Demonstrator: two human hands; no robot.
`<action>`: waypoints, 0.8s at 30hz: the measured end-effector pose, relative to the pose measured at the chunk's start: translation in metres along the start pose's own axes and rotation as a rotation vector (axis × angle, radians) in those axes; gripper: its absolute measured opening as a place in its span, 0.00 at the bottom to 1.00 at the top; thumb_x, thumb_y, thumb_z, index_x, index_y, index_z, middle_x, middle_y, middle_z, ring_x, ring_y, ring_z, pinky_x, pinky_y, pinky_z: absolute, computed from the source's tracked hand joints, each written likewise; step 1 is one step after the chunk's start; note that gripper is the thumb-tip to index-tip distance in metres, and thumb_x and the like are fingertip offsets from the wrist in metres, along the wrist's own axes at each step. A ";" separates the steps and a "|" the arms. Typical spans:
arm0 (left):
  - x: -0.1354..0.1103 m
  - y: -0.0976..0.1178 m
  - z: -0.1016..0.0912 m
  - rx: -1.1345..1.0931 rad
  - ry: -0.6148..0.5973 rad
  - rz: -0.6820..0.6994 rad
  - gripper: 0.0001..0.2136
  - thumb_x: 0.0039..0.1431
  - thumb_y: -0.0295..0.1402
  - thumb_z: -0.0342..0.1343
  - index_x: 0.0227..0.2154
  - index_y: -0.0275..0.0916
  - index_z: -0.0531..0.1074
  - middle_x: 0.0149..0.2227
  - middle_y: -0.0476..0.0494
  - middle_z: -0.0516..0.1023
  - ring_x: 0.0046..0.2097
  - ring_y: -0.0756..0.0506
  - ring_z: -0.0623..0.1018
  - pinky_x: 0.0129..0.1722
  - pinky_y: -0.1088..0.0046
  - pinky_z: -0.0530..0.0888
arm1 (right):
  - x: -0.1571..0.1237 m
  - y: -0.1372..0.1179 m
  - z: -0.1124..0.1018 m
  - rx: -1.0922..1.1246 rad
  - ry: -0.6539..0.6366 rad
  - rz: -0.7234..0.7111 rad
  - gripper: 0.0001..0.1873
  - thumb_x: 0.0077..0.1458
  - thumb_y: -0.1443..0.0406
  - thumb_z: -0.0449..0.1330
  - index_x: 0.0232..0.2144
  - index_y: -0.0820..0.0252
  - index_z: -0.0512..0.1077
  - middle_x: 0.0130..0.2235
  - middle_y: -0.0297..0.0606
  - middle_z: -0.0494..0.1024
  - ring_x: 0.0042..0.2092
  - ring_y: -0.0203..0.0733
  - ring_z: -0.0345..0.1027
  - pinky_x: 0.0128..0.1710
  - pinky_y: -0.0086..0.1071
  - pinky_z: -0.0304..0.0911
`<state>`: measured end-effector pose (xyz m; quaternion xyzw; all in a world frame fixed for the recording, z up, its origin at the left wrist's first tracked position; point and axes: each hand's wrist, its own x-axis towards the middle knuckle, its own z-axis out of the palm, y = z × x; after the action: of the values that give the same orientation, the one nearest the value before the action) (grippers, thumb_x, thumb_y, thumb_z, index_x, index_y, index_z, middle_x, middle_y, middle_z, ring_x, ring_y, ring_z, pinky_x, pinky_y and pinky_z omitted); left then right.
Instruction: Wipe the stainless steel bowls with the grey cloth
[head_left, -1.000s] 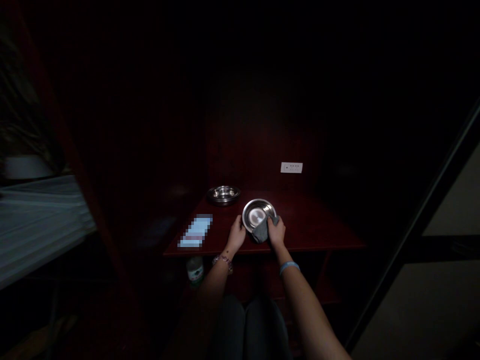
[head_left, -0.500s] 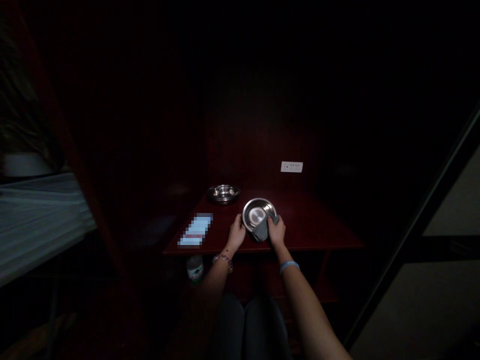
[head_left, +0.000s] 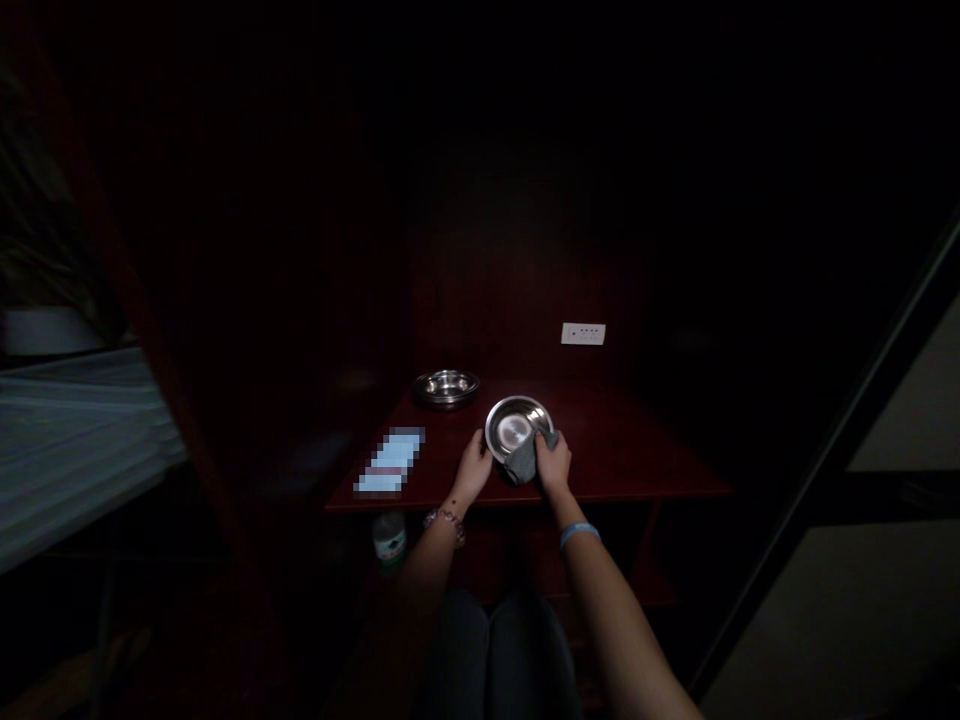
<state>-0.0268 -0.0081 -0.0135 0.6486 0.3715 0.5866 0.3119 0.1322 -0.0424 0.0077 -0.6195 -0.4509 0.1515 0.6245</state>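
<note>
A shiny round steel bowl [head_left: 512, 428] is held tilted toward me above the front part of the dark red desk [head_left: 615, 450]. My left hand [head_left: 474, 470] grips its left side, the fingers partly hidden behind the rim. On the right, my right hand [head_left: 553, 463] is closed on a grey cloth [head_left: 522, 461], pressing it over the bowl's lower right rim. Beyond them, at the back left of the desk, sits what looks like a small stack of steel bowls [head_left: 447, 388].
A pixelated bright rectangle [head_left: 390, 460] lies at the desk's left. Under the front edge stands a bottle [head_left: 390, 543] with a green label. A white power socket [head_left: 583, 334] is on the back wall. Layered pale sheets [head_left: 82, 430] are at far left.
Almost nothing differs. Both hands, the bowl and the cloth stay in the same place; the view has shifted very slightly.
</note>
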 end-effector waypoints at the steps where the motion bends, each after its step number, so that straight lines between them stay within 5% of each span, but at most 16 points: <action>1: 0.000 0.000 0.000 0.005 0.000 -0.005 0.13 0.55 0.34 0.51 0.43 0.37 0.68 0.45 0.40 0.76 0.46 0.45 0.75 0.50 0.65 0.70 | 0.000 0.000 0.000 0.003 0.000 -0.004 0.10 0.52 0.59 0.56 0.33 0.59 0.71 0.35 0.42 0.79 0.37 0.45 0.73 0.37 0.31 0.63; 24: -0.003 0.002 0.000 -0.045 0.003 -0.016 0.12 0.54 0.33 0.53 0.42 0.37 0.69 0.43 0.40 0.77 0.44 0.45 0.76 0.48 0.65 0.71 | 0.001 0.003 0.001 0.026 -0.002 -0.005 0.11 0.52 0.58 0.57 0.33 0.59 0.71 0.36 0.42 0.79 0.38 0.45 0.73 0.37 0.31 0.63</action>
<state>-0.0270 -0.0115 -0.0134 0.6376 0.3636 0.5932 0.3307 0.1331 -0.0403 0.0056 -0.6103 -0.4509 0.1563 0.6323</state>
